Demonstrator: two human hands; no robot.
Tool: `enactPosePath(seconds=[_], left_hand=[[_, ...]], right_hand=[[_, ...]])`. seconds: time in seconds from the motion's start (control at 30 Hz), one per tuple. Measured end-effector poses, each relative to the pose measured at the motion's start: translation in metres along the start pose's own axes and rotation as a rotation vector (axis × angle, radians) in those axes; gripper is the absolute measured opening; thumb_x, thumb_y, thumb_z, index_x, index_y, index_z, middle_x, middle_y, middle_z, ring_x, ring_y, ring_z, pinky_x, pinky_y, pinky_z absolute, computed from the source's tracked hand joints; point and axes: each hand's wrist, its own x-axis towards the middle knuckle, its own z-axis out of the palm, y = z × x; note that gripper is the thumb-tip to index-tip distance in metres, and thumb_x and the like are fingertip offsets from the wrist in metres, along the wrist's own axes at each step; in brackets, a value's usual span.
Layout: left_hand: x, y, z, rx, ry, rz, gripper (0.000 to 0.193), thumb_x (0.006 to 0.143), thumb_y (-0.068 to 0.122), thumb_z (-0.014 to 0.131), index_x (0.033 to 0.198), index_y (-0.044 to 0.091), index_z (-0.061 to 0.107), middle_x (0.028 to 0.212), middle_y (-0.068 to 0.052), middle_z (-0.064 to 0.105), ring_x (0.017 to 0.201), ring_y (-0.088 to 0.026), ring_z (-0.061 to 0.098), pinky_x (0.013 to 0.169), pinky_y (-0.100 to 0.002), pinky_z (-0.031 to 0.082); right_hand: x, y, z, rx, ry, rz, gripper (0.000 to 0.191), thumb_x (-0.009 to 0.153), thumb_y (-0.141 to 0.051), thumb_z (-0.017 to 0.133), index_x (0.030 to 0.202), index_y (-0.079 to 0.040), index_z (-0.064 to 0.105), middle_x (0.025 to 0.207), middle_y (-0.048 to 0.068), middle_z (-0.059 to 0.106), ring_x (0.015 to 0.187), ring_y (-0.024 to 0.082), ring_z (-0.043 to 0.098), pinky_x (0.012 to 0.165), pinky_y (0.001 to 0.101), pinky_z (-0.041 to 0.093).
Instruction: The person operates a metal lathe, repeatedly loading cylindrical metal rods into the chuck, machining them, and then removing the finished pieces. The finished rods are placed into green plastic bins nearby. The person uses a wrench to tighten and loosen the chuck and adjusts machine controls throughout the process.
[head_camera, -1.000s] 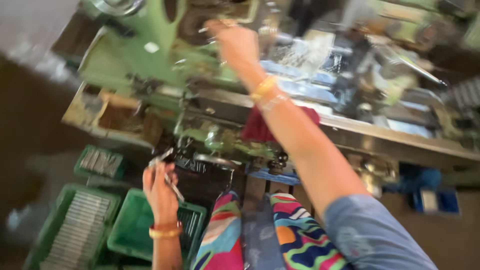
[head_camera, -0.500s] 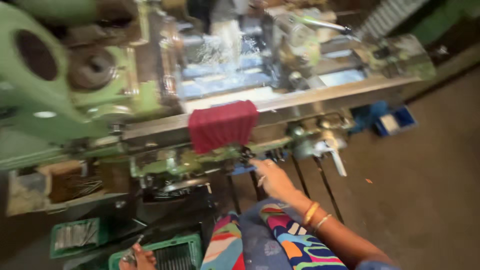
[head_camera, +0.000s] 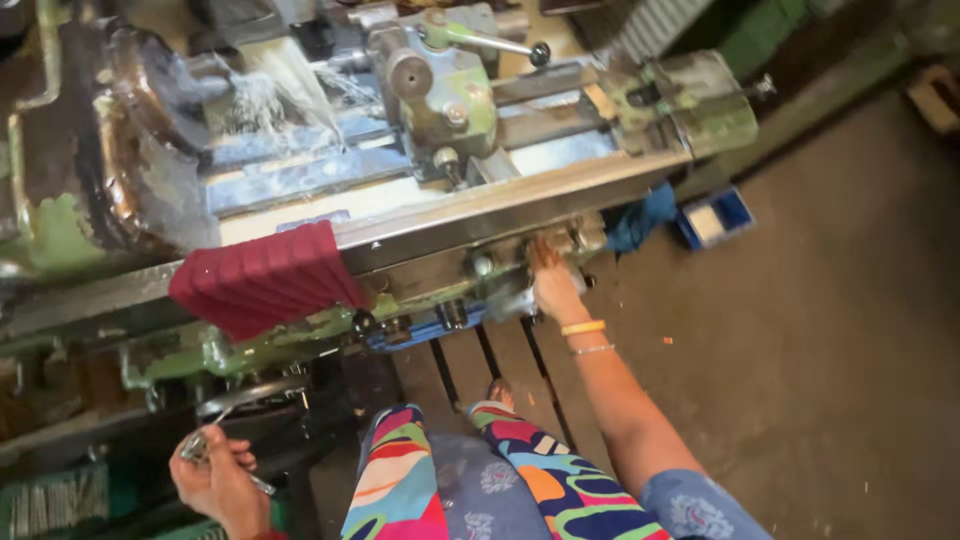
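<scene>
The person's right hand (head_camera: 553, 288) reaches out to the front of the lathe (head_camera: 400, 170), its fingers curled round a handwheel (head_camera: 560, 250) on the apron just under the bed; the hand covers most of the wheel, so the grip looks closed on it, though blur hides the fingertips. Two bangles (head_camera: 584, 336) sit on that wrist. The left hand (head_camera: 215, 480) is low at the near left, well apart from the lathe's bed, closed round a thin metal rod (head_camera: 205, 445) that sticks out above and below the fist. A dark red cloth (head_camera: 262, 280) hangs over the bed's front edge, between the two hands. A blue rag (head_camera: 640, 220) and a blue box (head_camera: 712, 218) lie on the floor to the right of the handwheel.
</scene>
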Motion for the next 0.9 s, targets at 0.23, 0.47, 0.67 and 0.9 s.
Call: enactPosePath(seconds=[0.23,0.47,0.67,0.9], left_hand=[[-0.041,-0.018,0.064,-0.002,0.12,-0.111,0.023,0.105,0.022,0.072,0.11,0.008,0.054,0.073,-0.001,0.058,0.052,-0.005,0.045,0.044,-0.019,0.032],[-0.082,-0.025,0.117,0.009,0.112,-0.022,0.032,0.097,0.019,0.072,0.122,0.01,0.055,0.082,0.002,0.062,0.063,-0.005,0.059,0.05,-0.021,0.046],[-0.097,-0.021,0.152,0.603,0.064,0.532,0.033,0.102,0.021,0.075,0.127,0.004,0.062,0.108,-0.014,0.069,0.087,-0.026,0.071,0.075,-0.035,0.056],[-0.077,-0.013,0.158,0.663,0.063,0.792,0.041,0.101,0.027,0.077,0.134,0.007,0.062,0.119,-0.016,0.071,0.098,-0.037,0.071,0.082,-0.043,0.057]], right_hand=[[0.015,0.042,-0.005,0.093,-0.078,-0.297,0.081,0.068,-0.001,0.055,0.147,0.012,0.041,0.151,0.039,0.042,0.14,0.049,0.04,0.112,0.0474,0.038],[0.026,-0.015,-0.014,0.098,-0.596,-0.156,0.026,0.083,-0.013,0.061,0.109,-0.013,0.064,0.093,0.02,0.073,0.09,0.041,0.071,0.075,0.0559,0.056],[0.042,-0.143,-0.01,0.721,-0.515,-0.416,0.026,0.105,-0.029,0.056,0.105,-0.004,0.064,0.099,0.023,0.069,0.096,0.046,0.067,0.083,0.052,0.053],[0.04,-0.25,-0.035,1.493,-1.019,0.34,0.015,0.107,-0.035,0.052,0.11,-0.022,0.059,0.069,-0.007,0.04,0.055,0.004,0.039,0.041,0.0238,0.032]])
